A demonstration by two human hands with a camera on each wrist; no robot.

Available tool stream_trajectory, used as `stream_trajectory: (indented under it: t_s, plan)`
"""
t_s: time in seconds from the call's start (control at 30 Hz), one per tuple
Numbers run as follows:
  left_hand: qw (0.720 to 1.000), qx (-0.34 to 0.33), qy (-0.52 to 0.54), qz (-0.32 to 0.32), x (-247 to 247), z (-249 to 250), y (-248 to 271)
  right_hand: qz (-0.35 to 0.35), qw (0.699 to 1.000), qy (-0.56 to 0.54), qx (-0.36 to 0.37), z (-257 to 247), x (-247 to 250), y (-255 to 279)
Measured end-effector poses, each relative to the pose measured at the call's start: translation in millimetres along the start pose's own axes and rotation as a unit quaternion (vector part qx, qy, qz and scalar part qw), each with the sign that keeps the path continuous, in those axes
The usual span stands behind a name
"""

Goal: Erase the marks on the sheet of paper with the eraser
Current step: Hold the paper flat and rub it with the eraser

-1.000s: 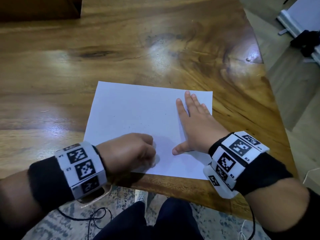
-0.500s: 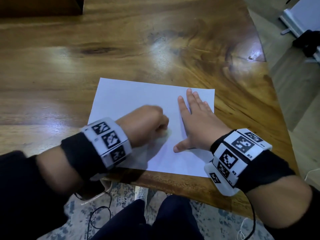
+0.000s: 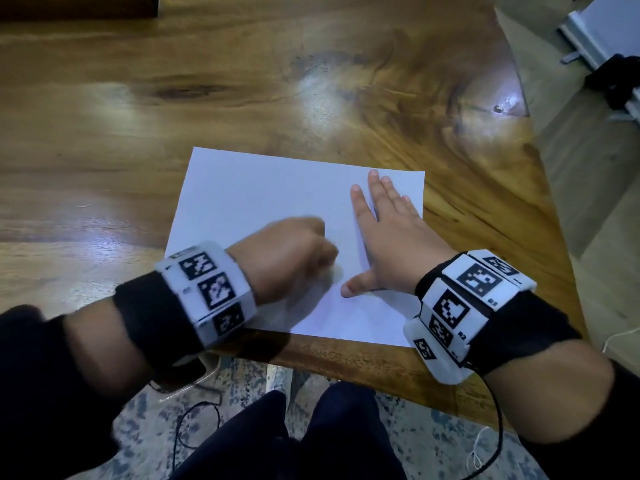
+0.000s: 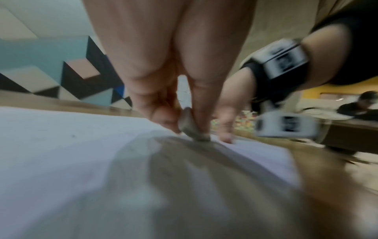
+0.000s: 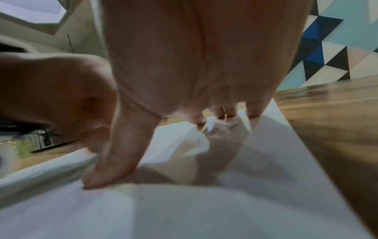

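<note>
A white sheet of paper (image 3: 263, 206) lies on the wooden table (image 3: 173, 116) near its front edge. My left hand (image 3: 294, 258) is curled over the middle of the sheet and pinches a small grey-white eraser (image 4: 189, 127) between thumb and fingers, its lower end touching the paper (image 4: 61, 145). My right hand (image 3: 388, 244) lies flat on the sheet's right part, fingers straight and thumb spread out to the left; the right wrist view shows the thumb (image 5: 114, 161) and fingertips (image 5: 253, 110) pressing on the paper (image 5: 204, 202). I make out only faint specks on the sheet.
The table's right edge (image 3: 554, 209) cuts in at an angle close to the paper. Below the front edge are my legs (image 3: 277, 438), a patterned rug and cables. A person (image 4: 360, 105) sits in the far background of the left wrist view.
My left hand with the eraser has moved from the sheet's front edge up and right to its middle, and is blurred with motion now. The right hand has stayed flat on the paper.
</note>
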State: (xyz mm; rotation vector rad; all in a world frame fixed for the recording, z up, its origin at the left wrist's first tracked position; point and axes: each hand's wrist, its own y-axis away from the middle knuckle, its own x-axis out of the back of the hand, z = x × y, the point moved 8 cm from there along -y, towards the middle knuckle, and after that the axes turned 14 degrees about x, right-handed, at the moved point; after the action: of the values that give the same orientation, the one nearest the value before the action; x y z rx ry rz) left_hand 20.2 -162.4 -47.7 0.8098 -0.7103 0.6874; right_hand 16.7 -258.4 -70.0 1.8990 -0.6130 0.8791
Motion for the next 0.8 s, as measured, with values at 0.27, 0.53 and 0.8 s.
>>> stream_trajectory:
  t_s: [0.27, 0.53, 0.8]
  plan:
    - [0.999, 0.019, 0.04, -0.021, -3, -9, 3, -0.003, 1.0, 0.001, -0.001, -1, 0, 0]
    - [0.998, 0.033, 0.011, -0.049, -17, -19, 33, -0.008, 1.0, -0.001, -0.002, -1, 0, 1]
    - [1.0, 0.014, 0.012, -0.021, -8, -10, 14, -0.007, 1.0, -0.005, 0.001, -1, 0, 1]
